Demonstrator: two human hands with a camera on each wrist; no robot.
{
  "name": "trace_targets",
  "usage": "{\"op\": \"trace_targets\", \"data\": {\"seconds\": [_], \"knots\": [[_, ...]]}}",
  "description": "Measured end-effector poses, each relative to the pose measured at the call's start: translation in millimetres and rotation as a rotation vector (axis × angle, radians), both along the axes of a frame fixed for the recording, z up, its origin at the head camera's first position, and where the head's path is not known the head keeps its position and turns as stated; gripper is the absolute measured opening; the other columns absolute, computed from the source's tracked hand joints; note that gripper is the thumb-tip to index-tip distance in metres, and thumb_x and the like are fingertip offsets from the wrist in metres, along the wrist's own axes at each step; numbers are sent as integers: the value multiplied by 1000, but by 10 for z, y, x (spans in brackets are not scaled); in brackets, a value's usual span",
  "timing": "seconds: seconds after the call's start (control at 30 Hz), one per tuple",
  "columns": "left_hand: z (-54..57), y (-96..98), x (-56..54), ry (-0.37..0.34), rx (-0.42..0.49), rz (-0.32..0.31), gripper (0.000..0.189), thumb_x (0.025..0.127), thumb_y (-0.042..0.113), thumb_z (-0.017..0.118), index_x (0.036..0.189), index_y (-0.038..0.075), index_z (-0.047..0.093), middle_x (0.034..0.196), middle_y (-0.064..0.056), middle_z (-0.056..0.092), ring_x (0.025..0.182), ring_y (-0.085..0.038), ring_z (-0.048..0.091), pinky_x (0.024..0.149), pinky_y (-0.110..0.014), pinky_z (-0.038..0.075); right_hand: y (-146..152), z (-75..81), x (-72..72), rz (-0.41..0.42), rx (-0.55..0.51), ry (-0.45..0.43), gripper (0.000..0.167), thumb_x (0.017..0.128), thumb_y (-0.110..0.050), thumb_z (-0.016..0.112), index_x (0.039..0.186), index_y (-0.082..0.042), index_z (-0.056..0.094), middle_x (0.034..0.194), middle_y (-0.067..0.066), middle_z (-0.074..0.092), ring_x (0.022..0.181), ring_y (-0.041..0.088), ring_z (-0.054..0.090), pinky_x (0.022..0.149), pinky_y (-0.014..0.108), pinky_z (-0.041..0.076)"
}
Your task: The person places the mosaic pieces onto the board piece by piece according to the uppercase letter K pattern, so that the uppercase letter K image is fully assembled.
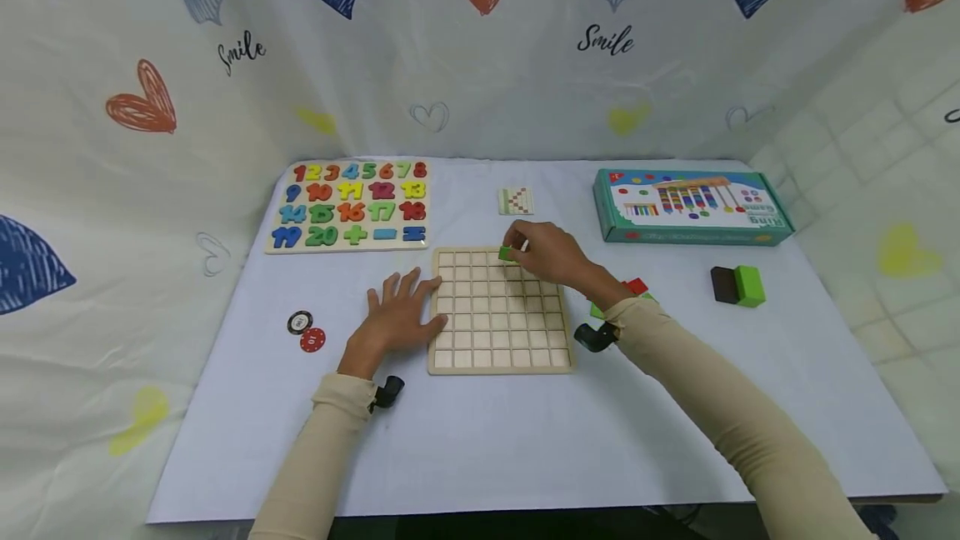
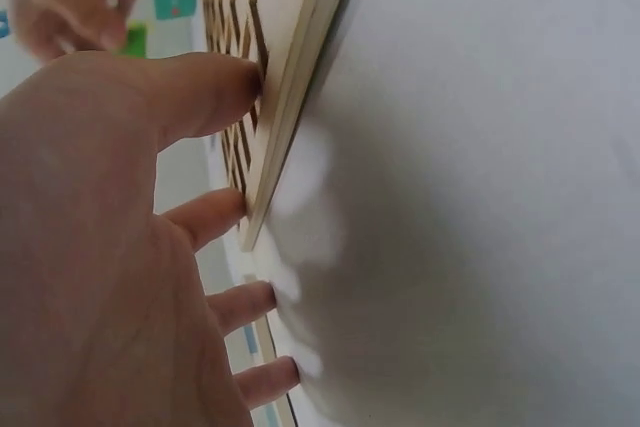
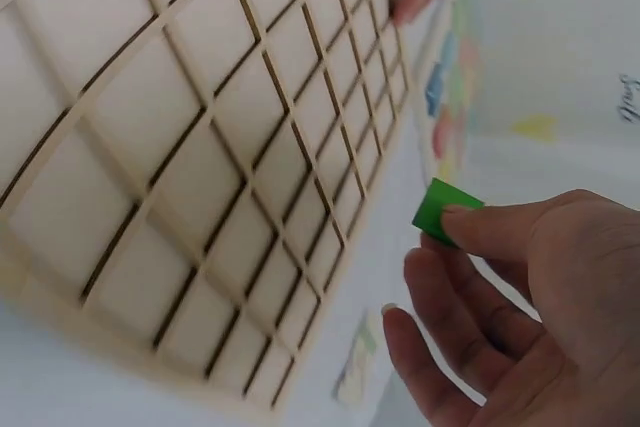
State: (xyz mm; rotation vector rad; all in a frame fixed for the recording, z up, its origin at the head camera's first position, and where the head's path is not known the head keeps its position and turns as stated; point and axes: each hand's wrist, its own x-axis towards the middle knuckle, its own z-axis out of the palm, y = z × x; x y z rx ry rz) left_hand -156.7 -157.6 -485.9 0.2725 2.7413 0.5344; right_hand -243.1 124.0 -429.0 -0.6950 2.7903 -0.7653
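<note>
A wooden grid board (image 1: 495, 332) with square cells lies flat in the middle of the table. My right hand (image 1: 551, 252) pinches a small green square tile (image 3: 445, 209) between thumb and fingers, over the board's far edge. My left hand (image 1: 397, 313) rests at the board's left side with fingers spread. Its thumb and index finger touch the board's edge, while the other fingers lie on the table, as the left wrist view (image 2: 120, 237) shows. Red and green tiles (image 1: 637, 286) lie right of the board, partly hidden by the right wrist.
A small patterned card (image 1: 516, 201) lies beyond the board. A number puzzle board (image 1: 348, 207) is at the back left, a green game box (image 1: 697, 207) at the back right. Black (image 1: 724, 284) and bright green stacks (image 1: 750, 286) sit right; two round chips (image 1: 312, 340) sit left.
</note>
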Motion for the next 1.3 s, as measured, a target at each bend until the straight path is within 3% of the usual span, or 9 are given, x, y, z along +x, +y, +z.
{"op": "trace_targets", "data": {"seconds": [0.23,0.47,0.87,1.0,1.13,1.3], "knots": [[-36,60,17,4,-38,10,70,104,50,59,165,25,36,175,-16,19,160,-48,10,120,-80,11,-494,-228,-138,59,30,-25,17,105,-21,69,119,-12,71,114,9,76,90,24,72,77,43,58],[-49,81,15,-2,-39,9,71,105,51,57,167,26,33,176,-16,17,160,-48,8,120,-80,9,-684,-368,-217,49,73,-34,15,105,-21,69,117,-13,73,114,5,76,102,23,72,88,44,58],[-62,93,28,-15,-31,21,72,104,52,56,167,26,32,177,-15,14,161,-47,4,121,-80,5,-676,-427,-193,-18,83,-68,21,106,-20,68,122,-16,81,123,5,74,114,23,70,94,45,59],[-58,95,47,-16,-25,22,72,104,52,57,167,26,33,177,-15,14,161,-47,5,121,-80,6,-678,-447,-164,-11,82,-23,23,105,-20,69,125,-14,80,122,5,77,114,23,72,93,44,60],[-39,87,50,-11,-21,24,72,105,51,57,167,26,33,177,-15,14,160,-47,4,120,-80,5,-675,-416,-151,-9,68,11,26,106,-19,66,128,-12,77,119,7,78,109,23,73,89,42,61],[-30,80,31,-6,-25,25,72,105,51,56,167,25,32,177,-15,13,160,-47,4,120,-80,5,-627,-332,-160,-13,28,-28,28,107,-17,62,131,-11,74,120,10,78,107,26,74,86,44,61]]}}
